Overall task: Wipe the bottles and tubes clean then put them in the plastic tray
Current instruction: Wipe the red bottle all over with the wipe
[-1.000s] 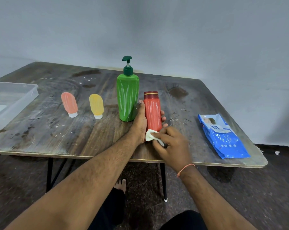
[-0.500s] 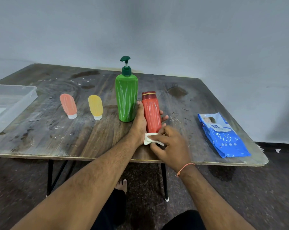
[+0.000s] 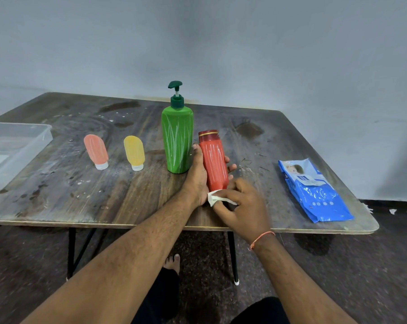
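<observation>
Left hand (image 3: 197, 176) grips the red bottle (image 3: 214, 162) at table centre; right hand (image 3: 242, 204) pinches a wipe (image 3: 215, 198) at its base. Wiping underway; the tray (image 3: 43, 134) at nine o'clock probably comes next

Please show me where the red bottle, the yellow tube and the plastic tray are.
red bottle (image 3: 215, 163), head view, middle of its body.
yellow tube (image 3: 133, 149), head view, middle of its body.
plastic tray (image 3: 47, 134), head view, right wall near the far corner.
</observation>
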### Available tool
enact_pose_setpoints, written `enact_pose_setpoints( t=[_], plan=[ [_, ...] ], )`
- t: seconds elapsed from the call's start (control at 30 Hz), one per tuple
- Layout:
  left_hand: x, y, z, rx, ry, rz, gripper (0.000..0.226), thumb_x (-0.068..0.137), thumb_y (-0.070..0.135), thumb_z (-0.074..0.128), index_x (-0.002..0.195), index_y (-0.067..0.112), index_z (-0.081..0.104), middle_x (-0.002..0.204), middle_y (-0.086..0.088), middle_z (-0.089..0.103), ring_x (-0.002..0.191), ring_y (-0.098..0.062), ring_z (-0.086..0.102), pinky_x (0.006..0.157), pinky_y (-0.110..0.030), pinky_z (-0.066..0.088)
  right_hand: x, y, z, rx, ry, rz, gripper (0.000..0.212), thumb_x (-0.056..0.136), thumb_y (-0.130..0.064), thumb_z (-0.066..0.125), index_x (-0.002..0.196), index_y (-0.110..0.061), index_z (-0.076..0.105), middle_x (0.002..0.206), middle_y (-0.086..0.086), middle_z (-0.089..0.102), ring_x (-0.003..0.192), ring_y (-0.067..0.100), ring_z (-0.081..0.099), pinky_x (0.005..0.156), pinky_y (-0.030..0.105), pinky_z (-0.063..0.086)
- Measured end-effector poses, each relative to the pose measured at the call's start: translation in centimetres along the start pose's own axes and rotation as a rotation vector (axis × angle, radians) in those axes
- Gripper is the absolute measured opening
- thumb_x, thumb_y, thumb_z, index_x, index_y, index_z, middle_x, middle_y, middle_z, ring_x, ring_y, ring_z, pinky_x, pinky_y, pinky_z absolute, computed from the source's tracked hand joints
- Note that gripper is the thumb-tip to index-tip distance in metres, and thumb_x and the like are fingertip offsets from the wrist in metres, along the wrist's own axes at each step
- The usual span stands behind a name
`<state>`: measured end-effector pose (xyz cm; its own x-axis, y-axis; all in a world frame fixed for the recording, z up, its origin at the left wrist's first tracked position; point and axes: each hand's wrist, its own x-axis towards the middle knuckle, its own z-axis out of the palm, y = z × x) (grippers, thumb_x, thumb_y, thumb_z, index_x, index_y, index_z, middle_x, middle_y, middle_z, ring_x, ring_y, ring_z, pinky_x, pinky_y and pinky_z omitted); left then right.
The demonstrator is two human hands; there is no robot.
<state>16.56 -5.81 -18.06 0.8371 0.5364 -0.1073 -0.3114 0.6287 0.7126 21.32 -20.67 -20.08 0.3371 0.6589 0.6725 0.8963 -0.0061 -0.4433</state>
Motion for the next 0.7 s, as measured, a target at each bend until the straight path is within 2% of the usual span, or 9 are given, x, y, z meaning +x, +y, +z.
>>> enact_pose_setpoints(
  t=[0.13,0.23,0.33,0.37,0.47,0.53,0.6,0.7],
  plan=[
    [0.30,-0.08,-0.30,0.027,0.003,0.016,0.098,0.091,0.087,0.028,0.122,0.003,0.066,0.102,-0.012,0.075,0.105,-0.032,0.073,0.099,-0.053,0.054,0.22,0.18,0.28,-0.008,0.086,0.070,0.023,0.089,-0.027,0.081,0.112,-0.030,0.082,0.088,-0.006,0.057,0.076,0.010,0.057,0.064,0.031,0.049],
    [0.11,-0.01,-0.05,0.013,-0.005,0.002,0.095,0.091,0.087,0.027,0.106,0.004,0.071,0.096,-0.011,0.075,0.098,-0.030,0.074,0.105,-0.058,0.050,0.37,0.11,0.04,-0.038,-0.001,0.019,0.029,0.090,-0.025,0.081,0.116,-0.038,0.080,0.096,-0.008,0.056,0.084,0.011,0.055,0.067,0.029,0.049],
    [-0.21,0.01,0.21,0.016,-0.009,-0.012,0.096,0.092,0.087,0.025,0.089,0.008,0.080,0.091,-0.011,0.076,0.093,-0.028,0.074,0.097,-0.050,0.054,0.21,-0.16,-0.22,-0.045,-0.057,-0.036,0.020,0.088,-0.034,0.081,0.107,-0.036,0.083,0.094,-0.011,0.054,0.087,0.009,0.054,0.071,0.027,0.047],
    [-0.24,0.04,0.24,0.014,-0.003,-0.017,0.097,0.092,0.087,0.025,0.089,0.008,0.080,0.091,-0.011,0.076,0.093,-0.028,0.074,0.096,-0.049,0.054,0.13,-0.18,-0.21,-0.030,-0.045,-0.029,0.018,0.087,-0.035,0.082,0.104,-0.035,0.084,0.093,-0.011,0.054,0.086,0.009,0.055,0.071,0.027,0.048],
    [-0.16,0.25,0.15,0.015,-0.003,-0.016,0.095,0.092,0.087,0.026,0.105,0.005,0.072,0.096,-0.011,0.076,0.099,-0.029,0.074,0.093,-0.049,0.055,0.07,0.03,0.02,0.066,0.076,0.087,0.017,0.087,-0.028,0.083,0.103,-0.030,0.085,0.090,-0.008,0.059,0.082,0.010,0.061,0.070,0.029,0.051],
    [-0.25,0.28,0.19,0.007,-0.007,-0.017,0.093,0.093,0.085,0.024,0.110,0.006,0.069,0.095,-0.010,0.075,0.097,-0.028,0.074,0.090,-0.049,0.057,0.29,0.11,0.00,0.101,0.122,0.158,0.023,0.089,-0.021,0.082,0.109,-0.030,0.084,0.091,-0.008,0.060,0.083,0.009,0.063,0.071,0.025,0.050],
    [-0.13,0.26,0.09,-0.006,-0.010,-0.022,0.092,0.094,0.084,0.024,0.113,0.005,0.068,0.095,-0.010,0.075,0.096,-0.028,0.074,0.090,-0.049,0.059,0.44,0.13,-0.10,0.089,0.100,0.146,0.030,0.089,-0.016,0.081,0.115,-0.032,0.082,0.094,-0.009,0.060,0.086,0.009,0.062,0.072,0.025,0.050],
    [0.16,0.22,-0.10,-0.005,-0.013,-0.027,0.096,0.091,0.087,0.028,0.118,0.003,0.065,0.097,-0.011,0.074,0.098,-0.029,0.074,0.105,-0.056,0.051,0.38,0.01,-0.25,0.086,0.011,0.091,0.025,0.089,-0.024,0.081,0.112,-0.034,0.083,0.099,-0.010,0.058,0.089,0.009,0.061,0.071,0.029,0.052]
  ],
)
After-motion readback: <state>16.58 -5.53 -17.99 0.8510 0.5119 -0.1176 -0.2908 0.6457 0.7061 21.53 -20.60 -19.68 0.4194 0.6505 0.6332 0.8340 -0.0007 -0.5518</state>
